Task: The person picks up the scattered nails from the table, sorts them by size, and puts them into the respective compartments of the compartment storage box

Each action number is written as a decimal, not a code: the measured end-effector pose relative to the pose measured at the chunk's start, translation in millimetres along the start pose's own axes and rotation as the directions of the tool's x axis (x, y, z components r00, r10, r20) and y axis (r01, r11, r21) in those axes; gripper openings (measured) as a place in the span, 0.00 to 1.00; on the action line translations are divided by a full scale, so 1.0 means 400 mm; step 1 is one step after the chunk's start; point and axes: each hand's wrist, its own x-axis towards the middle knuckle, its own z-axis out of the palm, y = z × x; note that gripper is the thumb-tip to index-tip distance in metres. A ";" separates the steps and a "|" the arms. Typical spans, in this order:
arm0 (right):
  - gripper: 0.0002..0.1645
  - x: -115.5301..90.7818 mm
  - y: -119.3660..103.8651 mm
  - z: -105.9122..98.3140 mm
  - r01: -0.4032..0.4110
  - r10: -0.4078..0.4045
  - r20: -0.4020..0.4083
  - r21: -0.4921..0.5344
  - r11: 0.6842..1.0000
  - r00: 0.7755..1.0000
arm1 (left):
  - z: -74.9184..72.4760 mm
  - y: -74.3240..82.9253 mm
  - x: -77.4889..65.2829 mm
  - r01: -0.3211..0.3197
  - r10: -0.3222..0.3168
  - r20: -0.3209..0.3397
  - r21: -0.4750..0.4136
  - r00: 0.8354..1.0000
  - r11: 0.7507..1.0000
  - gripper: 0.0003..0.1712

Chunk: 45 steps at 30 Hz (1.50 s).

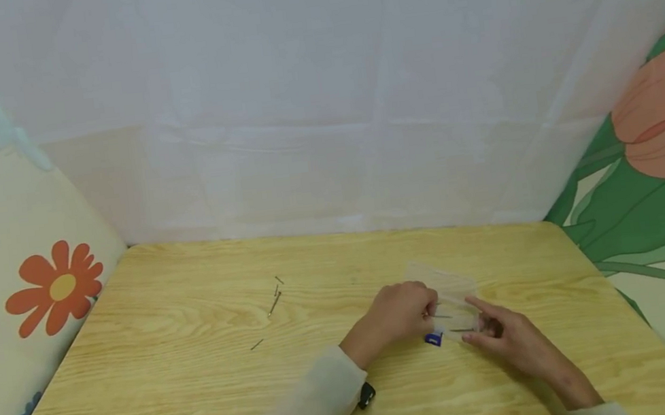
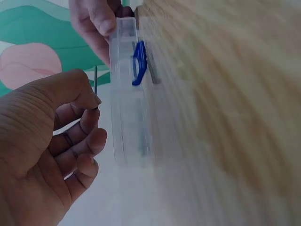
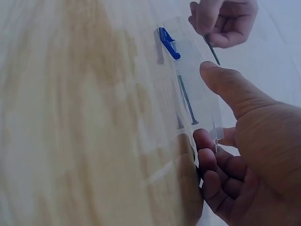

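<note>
A clear plastic box (image 1: 453, 284) with a blue latch (image 2: 139, 63) lies on the table, its see-through lid raised toward the back. My left hand (image 1: 402, 309) is over the box's left side, pinching a thin dark nail (image 2: 96, 80) between thumb and forefinger; the other fingers curl loosely. At the right end, my right hand (image 1: 510, 339) grips the box, thumb by the front edge and fingers around the end. Inside, a long flat-headed nail (image 3: 188, 101) shows through the wall. The pinched nail points over the box toward the right thumb.
Left of the hands, several loose nails (image 1: 274, 304) are scattered on the wood-grain table (image 1: 193, 388). A white sheet (image 1: 271, 105) hangs along the back edge. Flower-patterned panels (image 1: 62, 287) stand at both sides. Black wrist gear (image 1: 366, 395) shows by the left cuff.
</note>
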 end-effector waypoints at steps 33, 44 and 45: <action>0.42 -0.001 0.006 0.001 0.013 -0.013 0.018 -0.010 1.000 1.000 | 0.023 0.047 0.015 0.007 -0.008 0.050 0.031 0.999 0.999 0.05; 0.42 -0.001 -0.006 -0.002 -0.030 0.030 0.011 -0.015 0.999 0.999 | -0.024 0.001 -0.044 0.036 -0.037 0.023 0.031 0.999 0.999 0.08; 0.42 -0.002 -0.007 -0.003 -0.036 0.036 0.015 -0.013 0.999 0.999 | -0.028 -0.005 -0.050 0.034 -0.034 0.018 0.033 0.999 0.999 0.08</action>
